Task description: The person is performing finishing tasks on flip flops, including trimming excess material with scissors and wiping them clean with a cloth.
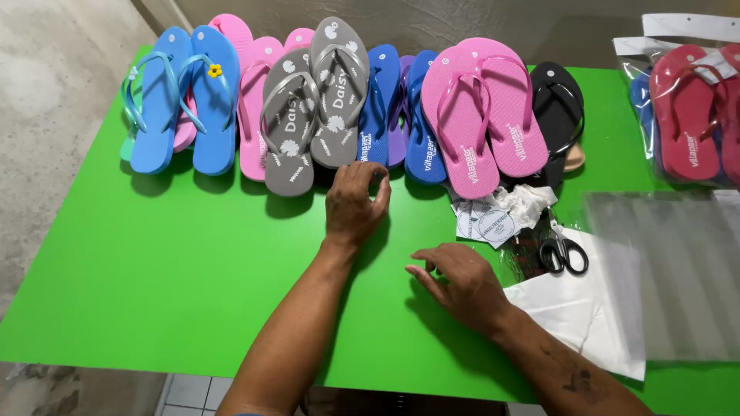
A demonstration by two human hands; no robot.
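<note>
A row of flip-flop pairs lies along the far side of a green table (154, 293): light blue (185, 100), pink (254, 108), grey with white flowers (316, 108), dark blue (401, 108), bright pink (478, 115) and black (559, 108). My left hand (354, 204) reaches toward the heel of the grey and dark blue pairs, fingers curled and apart, holding nothing I can see. My right hand (459, 281) hovers low over the table nearer me, fingers loosely spread, empty.
Black-handled scissors (561, 248) lie right of my right hand beside round paper tags (486, 225) and crumpled white paper (528, 202). Clear plastic bags (671, 270) and white sheets (578, 308) cover the right side. Bagged red flip-flops (686, 115) sit far right.
</note>
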